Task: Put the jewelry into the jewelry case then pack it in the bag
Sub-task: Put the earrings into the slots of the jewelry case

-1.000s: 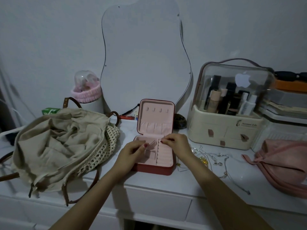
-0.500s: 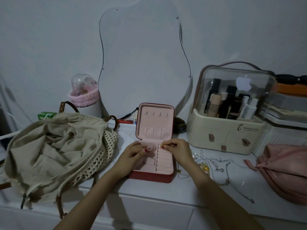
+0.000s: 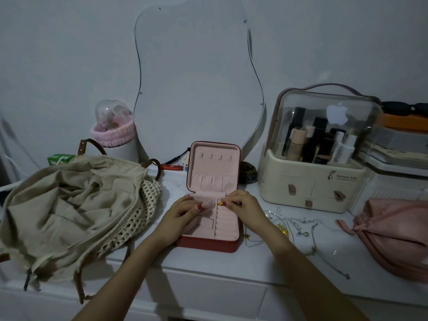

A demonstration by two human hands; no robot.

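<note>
Head view: the right hand [image 3: 245, 208] pinches a small gold ring [image 3: 221, 203] over the ring rolls of the open red jewelry case with pink lining [image 3: 209, 224] on the white counter [image 3: 208, 260]. The left hand [image 3: 183, 213] rests curled on the case's left compartments; its grip cannot be told. Silver chains [image 3: 298, 224] lie right; a beige canvas bag [image 3: 69, 205] sits left.

Domestic bedroom vanity setting, dimly lit. Evidenced by wavy frameless mirror [image 3: 196, 84] against plain wall, white drawered dresser top [image 3: 208, 262], clear-lidded cosmetics organizer [image 3: 317, 163] stocked with bottles and tubes, pink headband [image 3: 113, 134] on a stand, pink pouch [image 3: 393, 232] at right.
</note>
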